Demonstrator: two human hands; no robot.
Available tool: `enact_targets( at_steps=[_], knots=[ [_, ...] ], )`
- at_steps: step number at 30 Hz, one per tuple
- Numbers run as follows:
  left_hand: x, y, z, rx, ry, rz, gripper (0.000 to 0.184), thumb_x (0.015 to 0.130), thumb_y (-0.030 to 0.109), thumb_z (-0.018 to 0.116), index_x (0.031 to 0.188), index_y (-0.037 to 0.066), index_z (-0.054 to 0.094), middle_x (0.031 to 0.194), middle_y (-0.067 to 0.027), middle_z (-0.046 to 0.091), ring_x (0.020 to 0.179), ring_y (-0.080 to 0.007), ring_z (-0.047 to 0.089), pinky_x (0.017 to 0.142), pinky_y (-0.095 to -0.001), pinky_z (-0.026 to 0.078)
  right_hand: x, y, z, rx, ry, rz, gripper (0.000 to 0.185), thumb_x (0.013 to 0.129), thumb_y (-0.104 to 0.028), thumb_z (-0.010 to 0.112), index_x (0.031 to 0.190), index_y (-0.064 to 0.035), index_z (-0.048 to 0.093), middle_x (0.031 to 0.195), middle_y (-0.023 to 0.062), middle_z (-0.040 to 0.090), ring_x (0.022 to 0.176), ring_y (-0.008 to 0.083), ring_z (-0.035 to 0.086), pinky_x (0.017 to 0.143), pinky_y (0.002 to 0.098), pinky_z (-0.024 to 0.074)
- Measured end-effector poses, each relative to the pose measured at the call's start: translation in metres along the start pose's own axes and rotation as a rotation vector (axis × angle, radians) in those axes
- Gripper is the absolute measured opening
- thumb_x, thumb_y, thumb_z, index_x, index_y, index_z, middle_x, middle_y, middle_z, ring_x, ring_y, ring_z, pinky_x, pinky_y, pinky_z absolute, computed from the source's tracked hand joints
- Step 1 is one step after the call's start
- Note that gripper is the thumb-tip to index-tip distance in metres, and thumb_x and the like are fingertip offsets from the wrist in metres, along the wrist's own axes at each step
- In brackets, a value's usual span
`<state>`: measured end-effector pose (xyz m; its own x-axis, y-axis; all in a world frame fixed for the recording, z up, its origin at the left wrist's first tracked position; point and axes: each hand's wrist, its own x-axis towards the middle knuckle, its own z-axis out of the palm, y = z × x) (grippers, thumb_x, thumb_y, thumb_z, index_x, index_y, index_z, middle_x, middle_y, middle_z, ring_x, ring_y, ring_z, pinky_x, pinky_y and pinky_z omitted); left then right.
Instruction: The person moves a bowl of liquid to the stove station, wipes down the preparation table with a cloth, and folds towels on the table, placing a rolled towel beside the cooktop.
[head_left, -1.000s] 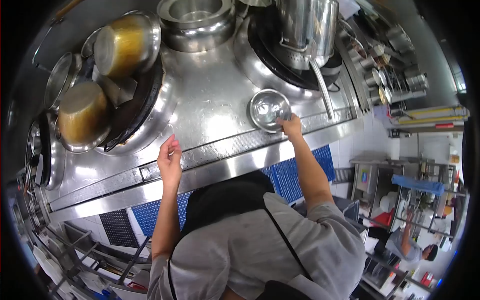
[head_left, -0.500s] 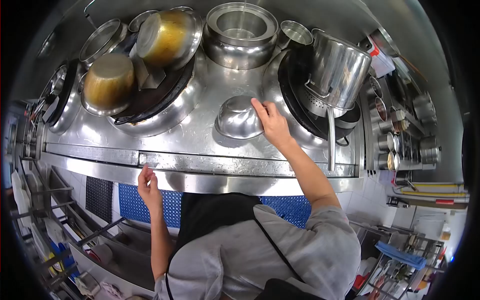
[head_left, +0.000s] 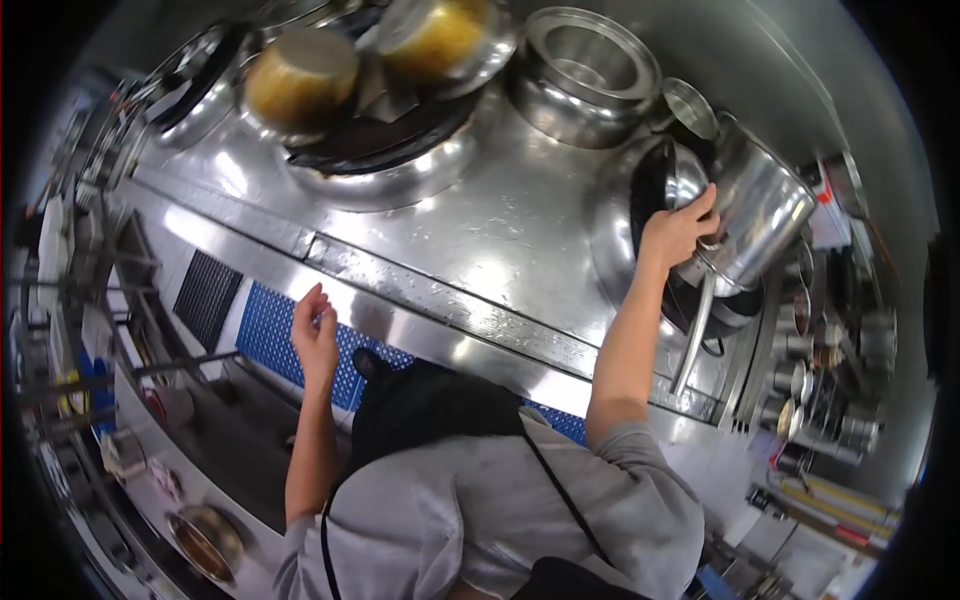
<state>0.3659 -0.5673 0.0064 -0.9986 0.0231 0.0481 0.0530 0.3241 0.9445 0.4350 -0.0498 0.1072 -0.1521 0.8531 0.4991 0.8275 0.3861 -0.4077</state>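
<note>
My right hand [head_left: 676,236] is at the right-hand wok [head_left: 640,190], with its fingers at the edge of a small steel bowl [head_left: 686,176]. The bowl is tilted between the black wok rim and a tall steel pot [head_left: 765,205]; the hand partly hides it. A long metal handle [head_left: 697,330] slants down from a strainer beneath the pot. My left hand [head_left: 315,335] hangs over the counter's front edge, fingers loosely bent and apart, with nothing seen in it.
Two yellow-stained pots [head_left: 302,78] [head_left: 433,38] rest upside down at the left wok [head_left: 400,150]. A round steel pot [head_left: 583,85] and a smaller pan [head_left: 690,108] stand at the back. Shelves with pans [head_left: 790,380] are at the right, blue mats [head_left: 290,330] on the floor.
My right hand has carried the small bowl from the middle of the steel counter rightward to the right-hand wok. The view has turned; my left hand stays near the front edge.
</note>
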Motion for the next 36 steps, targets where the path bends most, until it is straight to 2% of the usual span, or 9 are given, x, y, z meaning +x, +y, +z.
enact_targets(
  at_steps=[2,5,8,11,17,24,28,32,36],
  knots=[
    [0.003,0.005,-0.004,0.047,0.005,0.048,0.043,0.091,-0.001,0.061,0.134,0.003,0.062,0.116,-0.0099,0.063,0.103,-0.0174,0.062,0.087,-0.0292,0.052,-0.002,-0.005,0.023,-0.052,0.001,0.037,0.079,0.088,-0.010,0.064,0.155,-0.0215,0.024,0.138,0.0275,0.042,0.097,0.0495,0.068,0.082,0.0570,0.0558],
    [0.002,0.000,-0.033,0.082,0.054,0.052,0.041,0.090,-0.001,0.062,0.130,0.002,0.064,0.112,-0.0098,0.062,0.101,-0.0174,0.061,0.083,-0.0309,0.054,-0.004,-0.016,0.028,-0.154,-0.155,0.100,0.099,0.088,-0.052,0.071,0.160,-0.0161,0.014,0.128,0.0270,0.056,0.103,0.0471,0.068,0.084,0.0574,0.0554],
    [-0.003,-0.040,-0.072,0.169,0.156,0.011,0.038,0.088,0.001,0.063,0.126,0.004,0.067,0.105,-0.0105,0.064,0.096,-0.0189,0.064,0.080,-0.0313,0.054,0.000,-0.012,0.035,-0.264,-0.201,0.073,0.114,0.085,-0.076,0.058,0.161,-0.0034,0.011,0.134,0.0294,0.056,0.111,0.0459,0.066,0.091,0.0578,0.0528],
    [-0.023,-0.136,-0.129,0.391,0.225,-0.149,0.039,0.084,0.009,0.066,0.122,0.004,0.068,0.104,-0.0159,0.069,0.093,-0.0272,0.069,0.081,-0.0377,0.055,0.002,0.009,0.054,-0.309,-0.202,0.010,0.109,0.085,-0.073,0.060,0.156,0.0008,0.022,0.135,0.0273,0.056,0.111,0.0458,0.065,0.088,0.0559,0.0550],
    [-0.166,-0.328,-0.222,0.680,-0.109,-0.939,0.042,0.083,0.026,0.066,0.121,0.007,0.071,0.116,-0.0223,0.071,0.115,-0.0398,0.065,0.099,-0.0464,0.052,-0.017,0.004,0.034,-0.404,-0.243,-0.179,0.083,0.087,-0.062,0.067,0.142,-0.0012,0.050,0.132,0.0270,0.059,0.116,0.0466,0.062,0.096,0.0529,0.0531],
    [-0.224,-0.356,-0.276,0.450,-0.104,-1.231,0.040,0.083,0.030,0.068,0.115,0.007,0.074,0.124,-0.0222,0.068,0.121,-0.0404,0.062,0.102,-0.0457,0.051,-0.155,-0.079,0.044,0.259,-0.276,-0.662,0.029,0.099,-0.025,0.058,0.114,-0.0057,0.073,0.115,0.0191,0.072,0.105,0.0383,0.068,0.091,0.0462,0.0529],
    [-0.149,-0.373,-0.299,0.618,-0.349,-0.931,0.040,0.079,0.025,0.065,0.113,0.005,0.073,0.120,-0.0235,0.069,0.116,-0.0397,0.064,0.100,-0.0484,0.051,-0.341,-0.198,0.015,0.324,-0.838,-1.007,0.033,0.102,-0.033,0.049,0.097,-0.0082,0.070,0.083,0.0230,0.071,0.077,0.0454,0.069,0.068,0.0544,0.0518],
    [-0.065,-0.345,-0.298,0.533,-0.049,-0.551,0.042,0.082,0.021,0.064,0.120,0.006,0.071,0.116,-0.0214,0.071,0.111,-0.0384,0.067,0.097,-0.0467,0.052,-0.496,-0.270,-0.026,0.427,-1.157,-1.447,0.034,0.098,-0.032,0.057,0.080,-0.0058,0.067,0.075,0.0215,0.069,0.072,0.0436,0.068,0.065,0.0556,0.0522],
    [-0.021,-0.288,-0.300,0.330,0.044,-0.496,0.040,0.086,0.017,0.066,0.124,0.004,0.067,0.107,-0.0198,0.073,0.100,-0.0333,0.071,0.089,-0.0411,0.055,-0.557,-0.316,-0.059,0.378,-1.365,-1.703,0.029,0.094,-0.029,0.060,0.077,-0.0069,0.069,0.074,0.0209,0.069,0.073,0.0443,0.068,0.070,0.0559,0.0526]
  ],
)
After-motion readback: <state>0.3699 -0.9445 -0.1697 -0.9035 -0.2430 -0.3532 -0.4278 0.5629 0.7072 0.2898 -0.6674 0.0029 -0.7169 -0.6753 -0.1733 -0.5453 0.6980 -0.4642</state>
